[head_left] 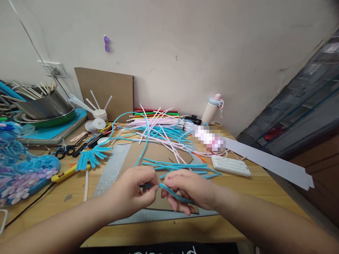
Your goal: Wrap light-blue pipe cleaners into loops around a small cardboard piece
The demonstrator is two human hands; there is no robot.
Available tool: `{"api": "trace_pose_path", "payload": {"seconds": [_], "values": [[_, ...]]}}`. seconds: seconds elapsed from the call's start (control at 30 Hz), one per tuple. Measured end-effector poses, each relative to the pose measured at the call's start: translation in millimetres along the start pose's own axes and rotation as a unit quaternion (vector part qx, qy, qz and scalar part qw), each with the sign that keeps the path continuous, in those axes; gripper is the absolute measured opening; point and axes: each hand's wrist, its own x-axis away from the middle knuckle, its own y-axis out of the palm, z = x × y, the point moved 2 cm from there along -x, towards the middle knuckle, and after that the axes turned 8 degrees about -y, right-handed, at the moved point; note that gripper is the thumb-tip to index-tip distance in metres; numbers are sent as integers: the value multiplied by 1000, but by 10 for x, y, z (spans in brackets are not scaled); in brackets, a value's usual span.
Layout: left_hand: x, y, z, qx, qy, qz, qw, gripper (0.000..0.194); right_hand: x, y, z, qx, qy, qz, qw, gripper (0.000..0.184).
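Note:
Between my hands runs a blue pipe cleaner [173,193], held above a piece of cardboard [156,204]. The fingers of my left hand [139,187] pinch it near the middle, thumb against forefinger. My right hand [192,188] has it between thumb and fingers, and its length lies across the palm towards the wrist. Just beyond my hands several blue pipe cleaners [174,165] lie loose on the cardboard. A long curved blue pipe cleaner [147,135] arches up behind my left hand.
A grey cutting mat [107,173] lies under the cardboard. On the left are a yellow glue gun [65,174], black scissors [64,151], a blue fan-shaped piece [91,157] and a metal bowl [47,106]. A bottle [211,110] and a white keyboard-like object [231,165] stand to the right.

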Motion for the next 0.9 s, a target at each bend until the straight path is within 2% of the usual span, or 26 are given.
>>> {"api": "trace_pose_path", "payload": {"seconds": [0.07, 0.17, 0.33, 0.4, 0.5, 0.57, 0.6, 0.63, 0.73, 0.77, 0.8, 0.83, 0.9], "values": [[6, -1, 31, -40, 35, 7, 999, 11, -12, 15, -8, -111, 36, -30, 993, 13], [9, 15, 50, -93, 64, 3, 994, 8, -11, 18, -2, -195, 60, -41, 978, 6], [-3, 58, 37, -174, 124, -10, 977, 14, -17, 31, 33, -240, 108, -57, 963, 8], [-2, 73, 38, -199, 148, -11, 969, 16, -38, 46, 51, -220, 110, -46, 968, 8], [17, 109, 53, -189, 154, -11, 970, 15, -71, 71, 96, -99, 67, 14, 993, 4], [34, 146, 61, -134, 117, -22, 984, 13, -71, 96, 122, 56, -25, 63, 996, 5], [40, 168, 61, -97, 83, -34, 991, 13, -59, 115, 133, 148, -84, 86, 982, 7], [46, 191, 59, -57, 43, -51, 996, 13, -37, 138, 145, 240, -143, 108, 954, 8], [59, 241, 56, 14, -58, -104, 993, 15, 52, 210, 183, 449, -260, 144, 842, 9], [62, 240, 57, 6, -65, -114, 991, 14, 78, 221, 191, 486, -273, 138, 819, 9], [65, 226, 58, -19, -56, -119, 991, 13, 100, 218, 192, 506, -273, 127, 809, 9], [70, 200, 53, -58, -34, -116, 991, 12, 118, 197, 186, 510, -256, 115, 813, 8], [91, 116, 18, -159, 12, -92, 983, 11, 153, 105, 157, 487, -192, 99, 846, 7]]}}
